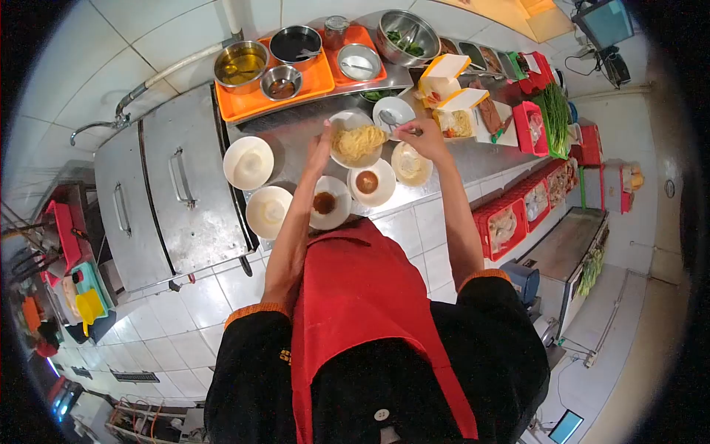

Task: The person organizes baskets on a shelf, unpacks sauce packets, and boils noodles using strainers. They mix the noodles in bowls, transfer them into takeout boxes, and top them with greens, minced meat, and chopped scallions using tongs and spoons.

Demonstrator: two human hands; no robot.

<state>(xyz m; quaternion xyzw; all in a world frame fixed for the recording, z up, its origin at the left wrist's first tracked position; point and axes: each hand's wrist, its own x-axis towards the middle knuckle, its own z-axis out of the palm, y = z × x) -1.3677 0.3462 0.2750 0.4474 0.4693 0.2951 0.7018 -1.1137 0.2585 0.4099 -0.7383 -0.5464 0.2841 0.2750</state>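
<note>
On the counter (291, 149), noodles (360, 142) heaped in the noodle bowl (345, 118), bulging toward its right rim. Left hand (319, 152) at that bowl's left rim, fingers against or very near it; cannot tell whether clamped, with the grip partly hidden. Right hand (427, 140) just outside the right rim, fingers closed on a spoon (389, 118). Spoon head at the small bowl (403, 107), just beside the noodle bowl on its far right; cannot tell whether dipped or only above. On the body side of the noodle bowl, two sauce bowls (386, 194); beyond it to the left, an orange tray (241, 111). Likely step in hand: spooning at the small bowl. Probably called for next: a level spoon and a steady noodle bowl.
</note>
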